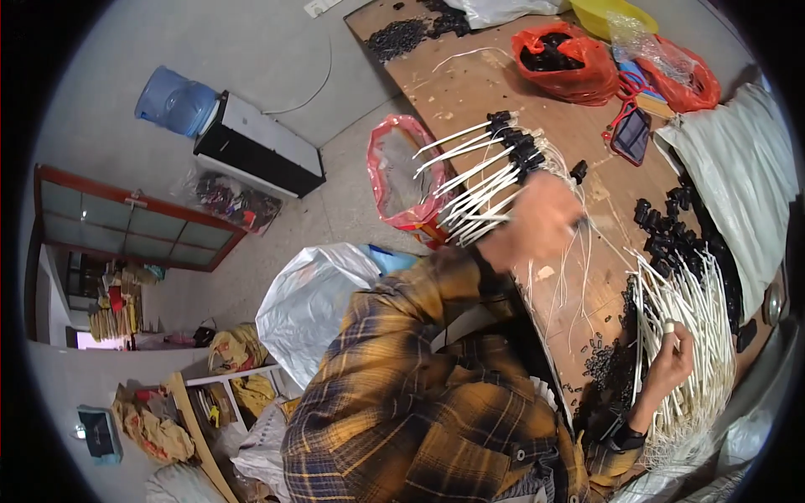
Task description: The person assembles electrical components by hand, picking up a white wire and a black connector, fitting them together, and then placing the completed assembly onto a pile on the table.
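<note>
My left hand is smeared by motion over the table's near edge, beside a row of white sleeved wires with black connectors at their ends. Whether it holds anything cannot be made out. My right hand, with a dark watch on its wrist, rests at a large bundle of white wires. Its fingers are curled together, and a white covering shows at one fingertip. What lies between them is hidden. Small black parts are scattered beside that bundle, and more black connectors are heaped beyond it.
On the wooden table are a red bag of black parts, red-handled scissors, a phone and a white sack. Below its edge stand a pink-lined bin and a silvery bag.
</note>
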{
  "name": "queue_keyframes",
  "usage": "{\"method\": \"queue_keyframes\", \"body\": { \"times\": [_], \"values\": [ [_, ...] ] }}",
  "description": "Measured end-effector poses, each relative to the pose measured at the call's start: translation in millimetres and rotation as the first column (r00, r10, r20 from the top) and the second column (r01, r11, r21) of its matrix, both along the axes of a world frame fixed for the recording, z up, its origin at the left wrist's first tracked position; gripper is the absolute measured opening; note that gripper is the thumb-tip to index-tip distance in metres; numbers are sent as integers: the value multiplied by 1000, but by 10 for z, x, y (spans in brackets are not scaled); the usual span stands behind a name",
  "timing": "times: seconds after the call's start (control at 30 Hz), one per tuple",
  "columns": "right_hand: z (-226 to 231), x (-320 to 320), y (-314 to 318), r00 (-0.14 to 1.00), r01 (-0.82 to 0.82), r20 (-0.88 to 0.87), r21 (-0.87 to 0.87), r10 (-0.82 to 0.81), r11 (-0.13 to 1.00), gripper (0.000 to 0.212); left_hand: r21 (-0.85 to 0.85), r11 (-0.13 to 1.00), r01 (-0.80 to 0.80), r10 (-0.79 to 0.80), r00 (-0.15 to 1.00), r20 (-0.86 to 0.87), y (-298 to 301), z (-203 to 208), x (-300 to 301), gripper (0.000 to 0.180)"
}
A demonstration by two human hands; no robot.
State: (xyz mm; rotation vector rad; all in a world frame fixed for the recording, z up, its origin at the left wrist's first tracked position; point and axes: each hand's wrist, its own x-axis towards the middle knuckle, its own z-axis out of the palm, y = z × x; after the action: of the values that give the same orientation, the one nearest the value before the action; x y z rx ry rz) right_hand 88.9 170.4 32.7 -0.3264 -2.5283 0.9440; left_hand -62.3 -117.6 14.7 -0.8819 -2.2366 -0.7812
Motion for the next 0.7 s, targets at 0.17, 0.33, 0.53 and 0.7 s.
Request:
{"method": "queue_keyframes", "body": {
  "times": [0.17,0.33,0.53,0.7],
  "values": [
    [-79,1,-573,906,-419,14,-117,424,900,14,-52,882,-468,461,881,-104,-732,-59,-675,21],
    [-37,194,-762,889,-383,183,-200,419,902,11,-224,777,-589,626,759,177,-933,-302,-868,28],
    [-171,257,-363,935,-166,286,-168,209,972,18,-173,985,-6,53,962,266,137,34,-445,36],
    [-139,410,-120,951,-26,308,186,-33,982,13,-840,520,-153,494,856,150,620,225,-879,31]
  ]
}}
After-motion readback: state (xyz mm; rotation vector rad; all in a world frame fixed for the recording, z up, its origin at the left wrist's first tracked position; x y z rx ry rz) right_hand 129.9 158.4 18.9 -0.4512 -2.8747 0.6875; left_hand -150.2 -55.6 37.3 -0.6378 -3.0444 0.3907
